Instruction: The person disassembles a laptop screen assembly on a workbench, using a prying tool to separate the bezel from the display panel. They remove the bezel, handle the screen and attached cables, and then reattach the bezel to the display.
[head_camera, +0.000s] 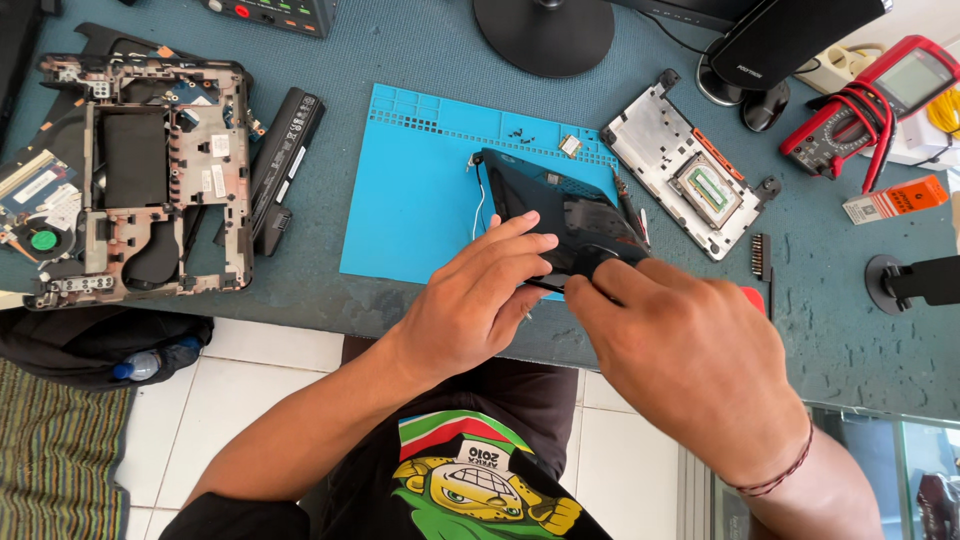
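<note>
i had one dark laptop part (560, 205) tipped up on the blue mat (420, 190) near the table's front edge, so its underside faced me. my left hand (475, 300) curled closed on its near edge to steady it. my right hand (680, 350) pinched one thin dark tool (545, 285) against it. one stripped laptop chassis (140, 170) and one battery (285, 160) lay well apart on the left.

Orange box (895, 198) beside red multimeter's grey screen (912, 77).
</note>
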